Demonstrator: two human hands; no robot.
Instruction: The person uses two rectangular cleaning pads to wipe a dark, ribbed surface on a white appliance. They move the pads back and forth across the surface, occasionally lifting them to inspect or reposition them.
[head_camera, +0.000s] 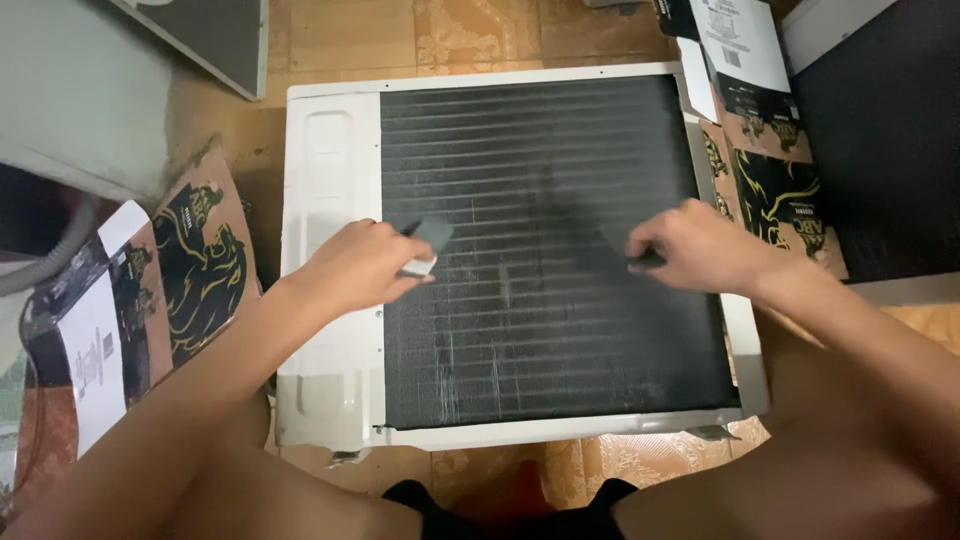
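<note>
A white air-conditioner outdoor unit (330, 180) lies flat on the floor, its dark finned coil (540, 330) facing up. My left hand (355, 265) rests at the coil's left edge, shut on a small dark-and-white tool (428, 245) whose tip touches the fins. My right hand (700, 245) hovers over the coil's right side, fingers pinched on a small dark object (648, 262) that is mostly hidden. Pale scuffed streaks mark the fins near the lower middle.
Flattened printed cardboard (190, 270) lies to the left and more cardboard (775, 190) to the right of the unit. A grey panel (215, 35) sits at the top left, a dark mat (885, 130) at the right. My knees frame the unit's near edge on the patterned floor.
</note>
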